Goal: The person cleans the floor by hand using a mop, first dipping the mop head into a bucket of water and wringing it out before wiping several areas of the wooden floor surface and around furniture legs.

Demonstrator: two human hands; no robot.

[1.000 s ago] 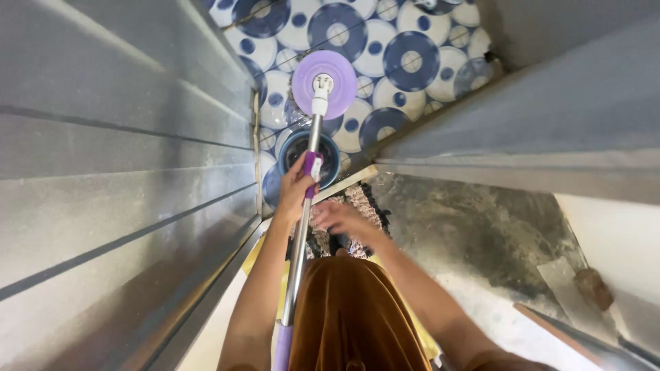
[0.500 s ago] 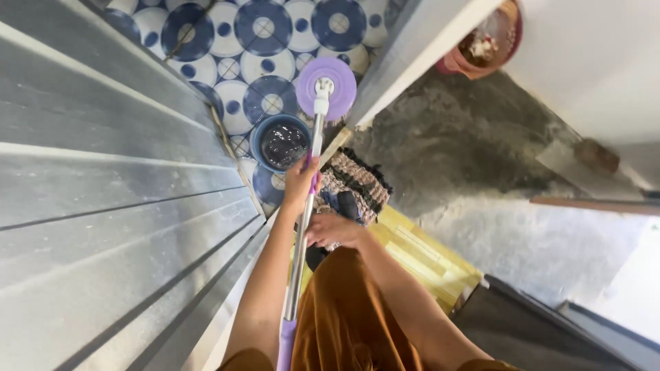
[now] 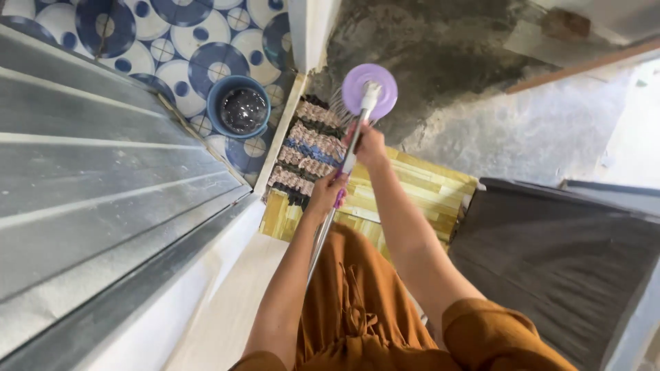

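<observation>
Swung rightward, mop (image 3: 357,124) sits in both hands' (image 3: 326,192) seemingly closed grip.

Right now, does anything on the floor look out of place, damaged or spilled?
No spill shows. The grey floor beyond the mop head looks rough and patchy, perhaps worn. The rug lies slightly askew to the yellow mat. Both hands, left and right, grip the mop pole.

No packages, labels, signs or screens in view.
</observation>
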